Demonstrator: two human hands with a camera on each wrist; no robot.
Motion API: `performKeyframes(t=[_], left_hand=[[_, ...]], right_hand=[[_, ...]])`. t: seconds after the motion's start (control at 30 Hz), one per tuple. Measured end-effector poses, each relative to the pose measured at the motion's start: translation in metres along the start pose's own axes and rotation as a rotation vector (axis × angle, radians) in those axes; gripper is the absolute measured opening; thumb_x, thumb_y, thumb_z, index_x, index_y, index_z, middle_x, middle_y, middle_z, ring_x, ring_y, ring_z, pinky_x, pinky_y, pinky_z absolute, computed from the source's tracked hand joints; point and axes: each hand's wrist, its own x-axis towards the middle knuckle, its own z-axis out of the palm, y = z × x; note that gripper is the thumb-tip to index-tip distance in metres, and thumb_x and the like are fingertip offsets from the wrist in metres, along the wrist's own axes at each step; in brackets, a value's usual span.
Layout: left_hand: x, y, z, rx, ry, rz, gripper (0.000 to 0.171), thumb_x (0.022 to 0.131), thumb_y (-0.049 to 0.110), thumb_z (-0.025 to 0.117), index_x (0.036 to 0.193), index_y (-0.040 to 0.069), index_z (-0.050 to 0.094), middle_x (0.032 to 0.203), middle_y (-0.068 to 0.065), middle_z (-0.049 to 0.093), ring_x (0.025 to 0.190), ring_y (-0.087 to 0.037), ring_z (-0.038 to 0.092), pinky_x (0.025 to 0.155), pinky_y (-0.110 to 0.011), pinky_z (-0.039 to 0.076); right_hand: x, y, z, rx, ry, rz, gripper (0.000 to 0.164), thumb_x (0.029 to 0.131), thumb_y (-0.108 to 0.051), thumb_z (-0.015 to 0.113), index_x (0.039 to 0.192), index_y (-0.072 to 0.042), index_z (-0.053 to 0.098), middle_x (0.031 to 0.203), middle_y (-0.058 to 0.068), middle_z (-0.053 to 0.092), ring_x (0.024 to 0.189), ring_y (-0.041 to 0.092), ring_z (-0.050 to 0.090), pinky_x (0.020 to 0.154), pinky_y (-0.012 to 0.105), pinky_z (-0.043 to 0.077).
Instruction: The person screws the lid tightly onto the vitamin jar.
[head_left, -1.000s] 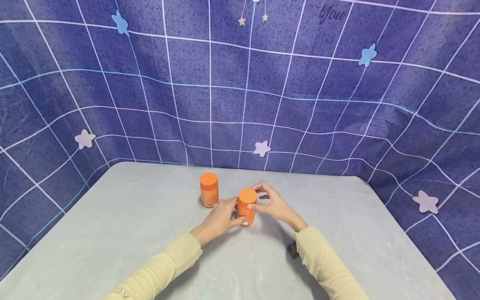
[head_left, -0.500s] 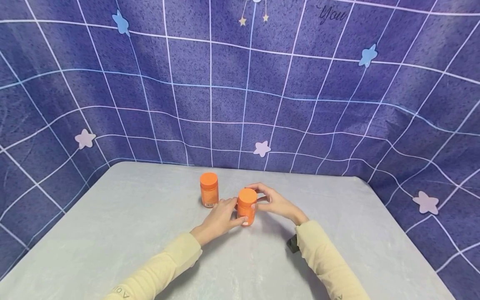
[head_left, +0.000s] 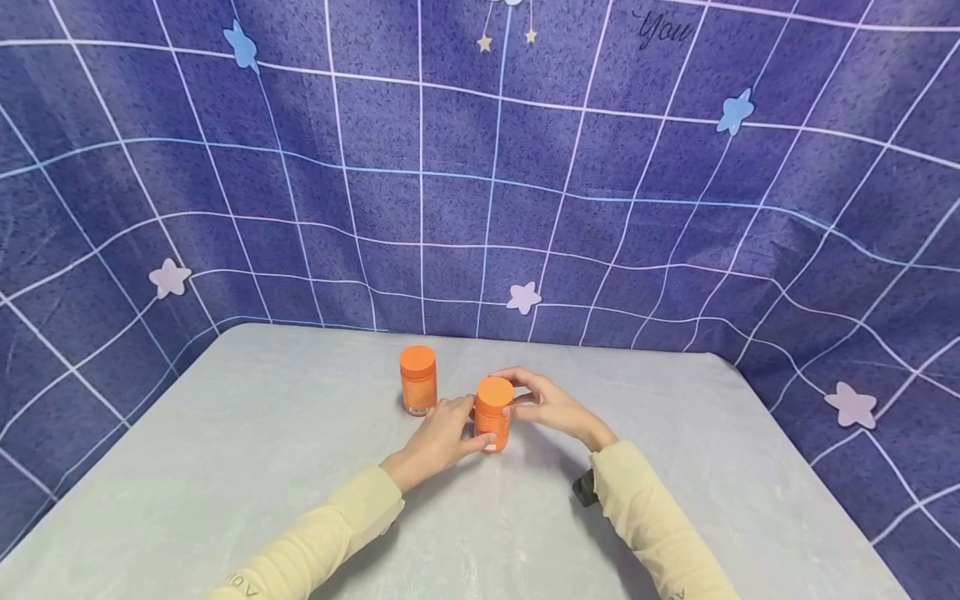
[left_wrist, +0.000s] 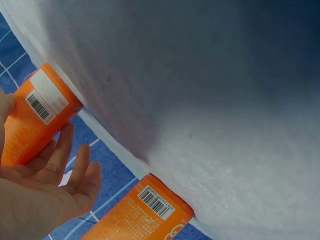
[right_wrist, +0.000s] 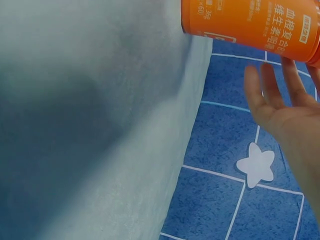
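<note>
An orange screw-top jar stands upright on the table between both hands. My left hand grips its lower body, with the thumb across the front by a white label patch. In the left wrist view that label shows a barcode, and the jar lies in the curve of the fingers. My right hand holds the orange lid from the right, thumb at its near side and fingers behind it. The right wrist view shows printed characters on the jar; the lid is mostly out of that frame.
A second, matching orange jar stands just behind and left of the left hand. A small dark object shows beside the right cuff. The grey table meets a blue gridded cloth with stars at the back.
My right hand's fingers have shifted left, farther round the back of the lid, and its thumb has drawn back to the right. The left hand and both jars have stayed in place.
</note>
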Motion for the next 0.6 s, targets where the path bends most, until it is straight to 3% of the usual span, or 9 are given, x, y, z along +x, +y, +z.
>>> performKeyframes(t=[0.2, 0.47, 0.6], left_hand=[[0.0001, 0.0011, -0.001, -0.007, -0.007, -0.004, 0.045, 0.078, 0.035, 0.07, 0.112, 0.008, 0.054, 0.096, -0.003, 0.064, 0.092, -0.023, 0.058, 0.081, -0.041, 0.043], [0.0005, 0.0008, -0.0011, 0.001, -0.017, -0.013, 0.047, 0.079, 0.038, 0.069, 0.112, 0.009, 0.055, 0.097, -0.003, 0.064, 0.093, -0.023, 0.058, 0.083, -0.04, 0.043], [0.0002, 0.001, -0.0011, -0.003, -0.009, -0.005, 0.046, 0.078, 0.038, 0.069, 0.112, 0.009, 0.055, 0.097, -0.004, 0.064, 0.092, -0.022, 0.058, 0.083, -0.04, 0.043]], right_hand=[[0.0012, 0.0009, 0.003, -0.034, 0.036, -0.017, 0.047, 0.08, 0.003, 0.06, 0.125, 0.003, 0.047, 0.125, 0.018, 0.052, 0.115, 0.031, 0.047, 0.094, 0.048, 0.04], [0.0, 0.0013, 0.0036, -0.029, 0.042, -0.017, 0.048, 0.081, 0.001, 0.061, 0.126, 0.003, 0.046, 0.127, 0.019, 0.051, 0.116, 0.034, 0.046, 0.096, 0.055, 0.037], [-0.0002, 0.0008, 0.0036, -0.032, 0.047, -0.02, 0.048, 0.081, -0.002, 0.063, 0.126, 0.003, 0.047, 0.127, 0.019, 0.051, 0.116, 0.034, 0.046, 0.096, 0.053, 0.038]])
